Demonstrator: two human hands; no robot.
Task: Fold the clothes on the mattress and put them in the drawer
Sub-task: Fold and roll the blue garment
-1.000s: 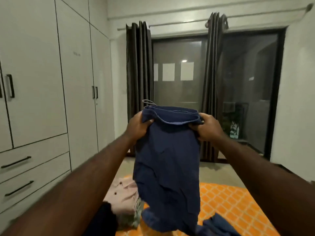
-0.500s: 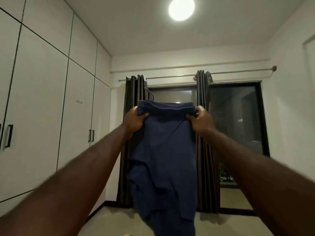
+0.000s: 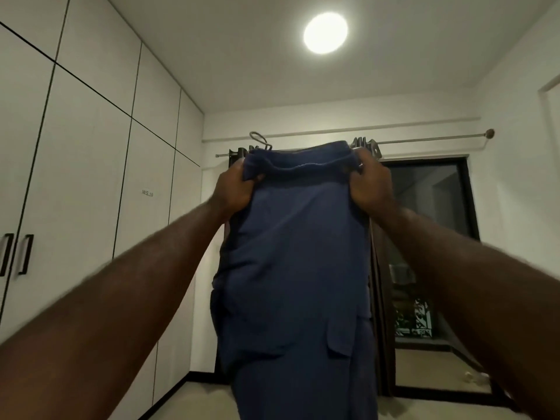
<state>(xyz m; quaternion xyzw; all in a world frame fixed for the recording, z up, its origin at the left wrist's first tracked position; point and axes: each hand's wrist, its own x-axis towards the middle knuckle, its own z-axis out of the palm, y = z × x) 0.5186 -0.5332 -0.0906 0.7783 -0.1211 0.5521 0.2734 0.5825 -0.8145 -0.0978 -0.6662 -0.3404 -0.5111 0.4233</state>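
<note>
Wardrobe [image 3: 91, 177] seen higher up than a second ago, with drawers and mattress dropped out of frame; navy trousers [image 3: 297, 253] raised too, hanging full length in the air before the window [image 3: 430, 222], pocket flap [image 3: 341, 348] low on one leg. Held by the waistband [image 3: 303, 168], left hand [image 3: 235, 189] fingers clenched on one end, right hand [image 3: 369, 186] fingers clenched on the other; judged shaken out ahead of folding, nothing folded yet. Wardrobe doors all closed, contents hidden; no drawers visible to check.
</note>
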